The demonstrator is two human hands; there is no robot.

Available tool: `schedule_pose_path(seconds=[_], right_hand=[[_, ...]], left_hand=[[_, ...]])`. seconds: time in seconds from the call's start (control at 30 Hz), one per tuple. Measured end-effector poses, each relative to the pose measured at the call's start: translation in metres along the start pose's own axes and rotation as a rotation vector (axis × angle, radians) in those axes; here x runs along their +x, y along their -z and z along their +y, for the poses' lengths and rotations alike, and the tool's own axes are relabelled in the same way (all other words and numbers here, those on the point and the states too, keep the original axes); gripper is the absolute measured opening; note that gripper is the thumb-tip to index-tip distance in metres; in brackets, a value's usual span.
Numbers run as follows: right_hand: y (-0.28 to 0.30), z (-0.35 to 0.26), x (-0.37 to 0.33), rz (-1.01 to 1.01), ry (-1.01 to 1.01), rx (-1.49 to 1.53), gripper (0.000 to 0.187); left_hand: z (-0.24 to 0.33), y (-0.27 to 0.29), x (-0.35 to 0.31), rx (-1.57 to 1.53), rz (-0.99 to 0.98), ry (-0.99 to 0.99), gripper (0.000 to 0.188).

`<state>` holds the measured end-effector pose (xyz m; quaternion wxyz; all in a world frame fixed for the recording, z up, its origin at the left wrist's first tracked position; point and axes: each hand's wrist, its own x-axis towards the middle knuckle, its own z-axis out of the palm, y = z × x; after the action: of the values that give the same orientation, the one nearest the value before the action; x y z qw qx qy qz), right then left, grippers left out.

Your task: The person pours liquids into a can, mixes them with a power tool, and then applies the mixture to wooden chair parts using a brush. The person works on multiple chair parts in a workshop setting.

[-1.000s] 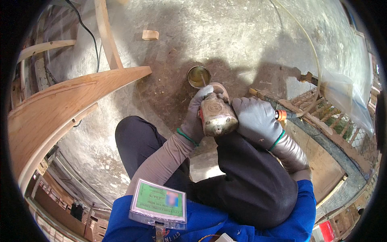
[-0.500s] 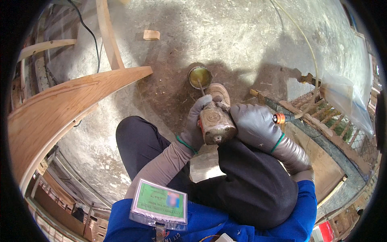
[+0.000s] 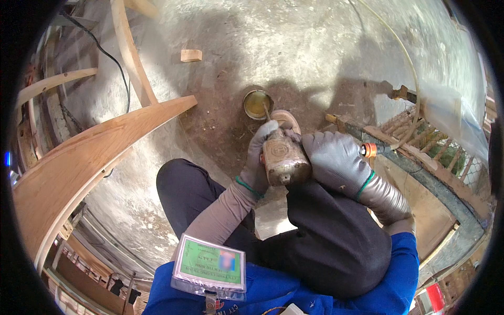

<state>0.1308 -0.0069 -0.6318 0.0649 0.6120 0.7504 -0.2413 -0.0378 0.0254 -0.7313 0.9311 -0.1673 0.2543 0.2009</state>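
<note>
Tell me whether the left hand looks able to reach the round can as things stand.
Probably yes: the round can sits just ahead of the left hand, with only a thin rod between, though that hand is busy holding the metal tool.

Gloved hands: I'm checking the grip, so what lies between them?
In the head view, a metal-bodied power tool lies between the left hand and right hand.

Gloved left grip (image 3: 255, 161) and right grip (image 3: 336, 157) on worn metal tool (image 3: 286, 161), open tin (image 3: 256, 105) beyond

A wood block (image 3: 191, 55) lies on the floor (image 3: 252, 42); leftward, a curved panel (image 3: 100, 149).
</note>
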Motion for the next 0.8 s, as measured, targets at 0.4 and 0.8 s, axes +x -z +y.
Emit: schedule_pose_path(seconds=[0.4, 0.8], right_hand=[[0.004, 0.003, 0.004, -0.051, 0.006, 0.014, 0.022], [-0.020, 0.000, 0.000, 0.069, 0.072, 0.011, 0.016]], left_hand=[[0.002, 0.000, 0.000, 0.042, -0.015, -0.022, 0.037], [-0.003, 0.000, -0.019, -0.128, -0.009, -0.005, 0.039]])
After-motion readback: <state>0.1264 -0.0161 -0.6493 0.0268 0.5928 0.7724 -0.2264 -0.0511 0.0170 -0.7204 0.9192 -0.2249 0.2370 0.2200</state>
